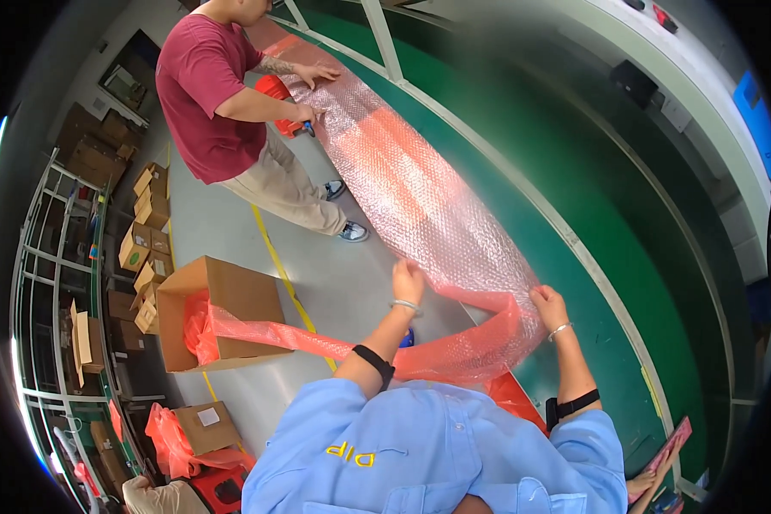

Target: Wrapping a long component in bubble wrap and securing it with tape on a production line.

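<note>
Left of the bubble wrap (437, 197), a co-worker (199, 94) is partly cut off by the upper edge; the blue item (309, 129) beside the wrap is too small to tell.

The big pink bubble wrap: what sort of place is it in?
Probably a factory or packing workshop: there's a long green work surface, a long sheet of pink bubble wrap, and many cardboard boxes.
</note>
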A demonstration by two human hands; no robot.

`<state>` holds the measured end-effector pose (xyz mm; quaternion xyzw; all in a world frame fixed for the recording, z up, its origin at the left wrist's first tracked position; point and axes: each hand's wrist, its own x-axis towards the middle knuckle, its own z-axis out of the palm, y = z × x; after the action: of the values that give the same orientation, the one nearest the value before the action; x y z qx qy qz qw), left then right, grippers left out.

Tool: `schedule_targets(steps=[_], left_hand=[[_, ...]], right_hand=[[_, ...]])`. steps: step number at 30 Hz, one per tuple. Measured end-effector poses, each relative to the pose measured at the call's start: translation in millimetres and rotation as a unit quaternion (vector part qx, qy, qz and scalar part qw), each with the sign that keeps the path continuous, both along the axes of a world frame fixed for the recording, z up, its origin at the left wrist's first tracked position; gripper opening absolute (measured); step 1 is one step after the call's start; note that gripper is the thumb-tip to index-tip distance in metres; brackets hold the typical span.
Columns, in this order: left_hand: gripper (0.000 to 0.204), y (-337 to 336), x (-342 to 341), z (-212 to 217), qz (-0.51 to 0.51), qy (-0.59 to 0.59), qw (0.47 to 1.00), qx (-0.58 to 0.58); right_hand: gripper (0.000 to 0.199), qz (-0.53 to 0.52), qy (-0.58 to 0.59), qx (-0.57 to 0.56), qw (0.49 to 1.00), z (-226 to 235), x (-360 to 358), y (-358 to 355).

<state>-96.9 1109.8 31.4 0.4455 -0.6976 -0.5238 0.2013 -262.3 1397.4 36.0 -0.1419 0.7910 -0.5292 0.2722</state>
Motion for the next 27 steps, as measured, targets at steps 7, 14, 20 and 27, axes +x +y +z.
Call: schedule_targets(steps=[7, 14, 20, 27], left_hand=[[0.02, 3.1, -84.3, 69.6, -0.226, -0.031, 0.906, -0.357], [0.065, 37.0, -69.3, 45.0, -0.386, -0.29, 0.779, -0.399], [0.076, 57.9, -47.8, 60.2, -0.506, -0.287, 0.727, -0.365], [0.031, 62.9, 25.5, 31.5, -0.684, -0.034, 0.682, -0.257]], right_hand=[[0.023, 0.027, 0.03, 0.067, 0.997, 12.0, 1.1, 2.0], [0.019, -0.001, 0.053, 0.073, 0.996, 19.9, 2.7, -0.2], [0.026, -0.009, 0.001, 0.1, 0.995, 11.8, -2.9, -4.1], [0.021, -0.046, -0.029, 0.103, 0.993, 12.4, -1.0, -7.9]])
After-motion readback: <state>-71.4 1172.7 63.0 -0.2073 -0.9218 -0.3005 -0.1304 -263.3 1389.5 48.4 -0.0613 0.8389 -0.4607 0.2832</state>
